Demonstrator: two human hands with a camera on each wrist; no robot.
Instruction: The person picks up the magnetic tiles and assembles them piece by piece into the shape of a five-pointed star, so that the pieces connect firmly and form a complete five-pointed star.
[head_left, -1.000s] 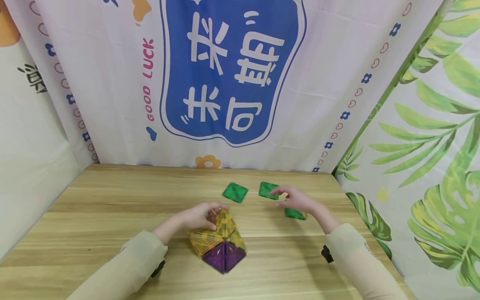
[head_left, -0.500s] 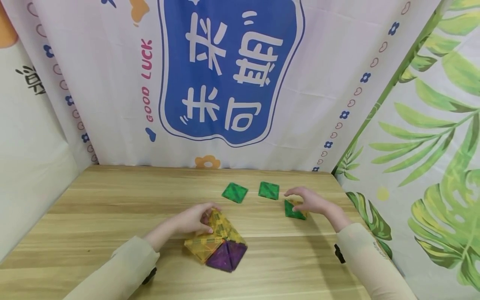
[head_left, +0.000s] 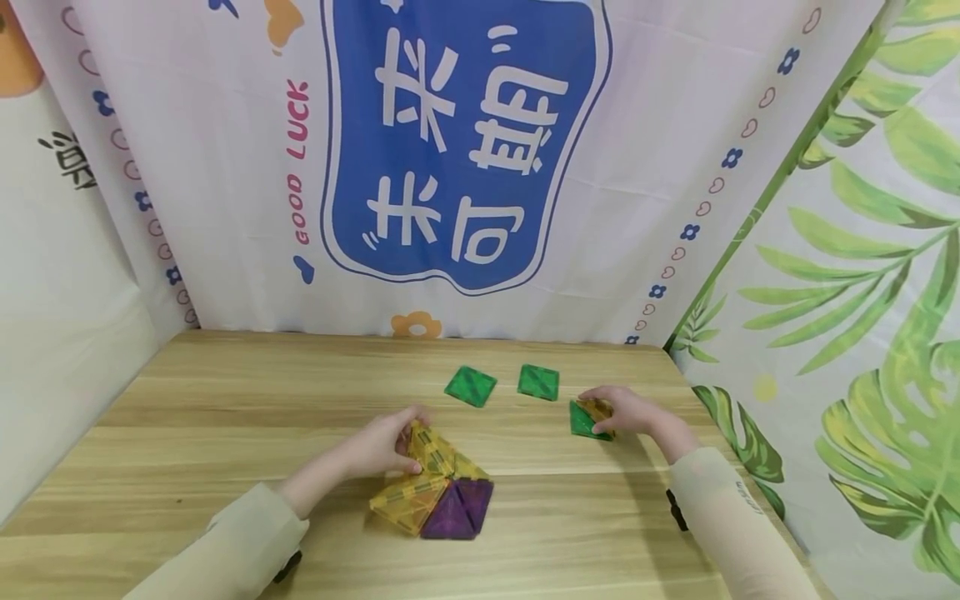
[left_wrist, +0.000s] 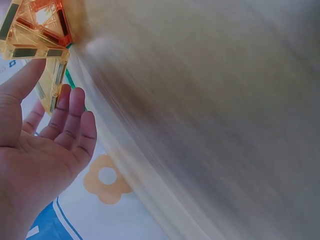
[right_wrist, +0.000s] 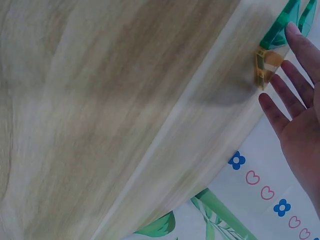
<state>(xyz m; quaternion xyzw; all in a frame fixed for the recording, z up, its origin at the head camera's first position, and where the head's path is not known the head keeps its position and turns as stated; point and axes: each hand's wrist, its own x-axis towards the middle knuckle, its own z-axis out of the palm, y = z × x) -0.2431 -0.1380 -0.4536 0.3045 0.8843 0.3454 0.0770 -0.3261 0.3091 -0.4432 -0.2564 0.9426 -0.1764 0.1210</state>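
My left hand (head_left: 375, 450) pinches an upper yellow magnetic tile (head_left: 429, 450) of a joined tile build, thumb on one side and fingers on the other. Purple triangular tiles (head_left: 452, 514) form the near side of this build. In the left wrist view, the clear yellow tile (left_wrist: 49, 87) lies between thumb and fingers. Over at the right, my right hand (head_left: 633, 410) has thumb and fingers around a small green and yellow magnetic tile piece (head_left: 587, 422). Its thumb touches the green tile (right_wrist: 281, 27) in the right wrist view, with the other fingers near the yellow part (right_wrist: 270, 60).
Two green square tiles (head_left: 471, 386) lie flat toward the back of the wooden table (head_left: 247, 400). A printed cloth (head_left: 247, 300) hangs behind the table's back edge. Leaf-patterned cloth (head_left: 847, 333) borders the right side.
The right hand has moved right and down, from over the back green tile onto the green and yellow piece. My left hand has tilted the yellow and purple build slightly leftward.
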